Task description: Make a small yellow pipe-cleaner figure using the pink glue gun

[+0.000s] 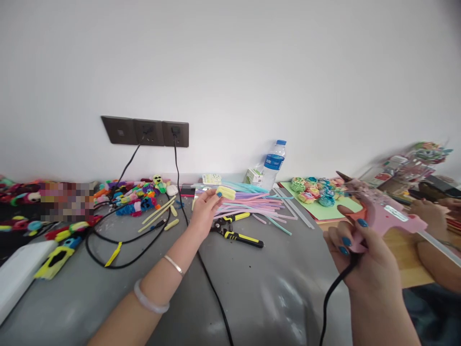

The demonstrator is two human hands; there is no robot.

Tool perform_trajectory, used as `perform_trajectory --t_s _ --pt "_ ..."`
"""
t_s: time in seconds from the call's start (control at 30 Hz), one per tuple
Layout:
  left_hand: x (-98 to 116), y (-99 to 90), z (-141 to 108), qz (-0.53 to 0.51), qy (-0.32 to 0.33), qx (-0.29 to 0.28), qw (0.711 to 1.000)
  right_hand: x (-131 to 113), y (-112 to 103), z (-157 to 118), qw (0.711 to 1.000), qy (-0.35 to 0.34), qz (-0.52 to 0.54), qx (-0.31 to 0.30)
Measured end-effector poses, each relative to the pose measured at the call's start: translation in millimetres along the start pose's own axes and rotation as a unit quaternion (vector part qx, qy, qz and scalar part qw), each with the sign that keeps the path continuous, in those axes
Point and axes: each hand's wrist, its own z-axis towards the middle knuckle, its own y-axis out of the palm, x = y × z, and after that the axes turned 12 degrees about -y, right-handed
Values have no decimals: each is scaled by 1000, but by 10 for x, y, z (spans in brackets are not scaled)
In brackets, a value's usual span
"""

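My left hand [206, 210] pinches a small pale yellow fuzzy piece [226, 193], seemingly bent pipe cleaner, above the grey table. Behind it lies a spread of pastel pipe cleaners [252, 204] in purple, pink and turquoise. Wire strippers [245, 238] with yellow and black handles rest just below that hand. On the right, my right hand [363, 250] is wrapped round the handle of a pink glue gun [392, 211], held up off the table. A clear glue stick [437, 247] sticks out of its rear, and a black cord hangs from the handle.
A water bottle [274, 163] leans by the wall near a small carton [254, 176]. Fuzzy flowers [313, 190] sit on green paper. Black cords run from the wall sockets [147, 132] across the table. Colourful fuzzy figures [135, 197] fill the left. Another person's arm [437, 254] is at right.
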Motion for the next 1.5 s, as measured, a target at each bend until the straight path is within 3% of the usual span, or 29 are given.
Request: perform_trajectory --t_s 0.23,0.43,0.57,0.8,1.5 --pt "490 -505 -247 94 66 52 992 274 385 -169 988 25 -1 -155" --pt "603 -815 -273 170 108 116 973 877 736 -330 925 36 -82 -369" --pt "618 -874 -284 213 130 119 961 1169 879 -485 899 40 -65 -431" --pt "547 -890 -288 215 139 111 960 1412 856 -709 890 64 -62 -447" --pt "495 -904 -279 230 145 95 958 1407 895 -753 883 37 -112 -455"
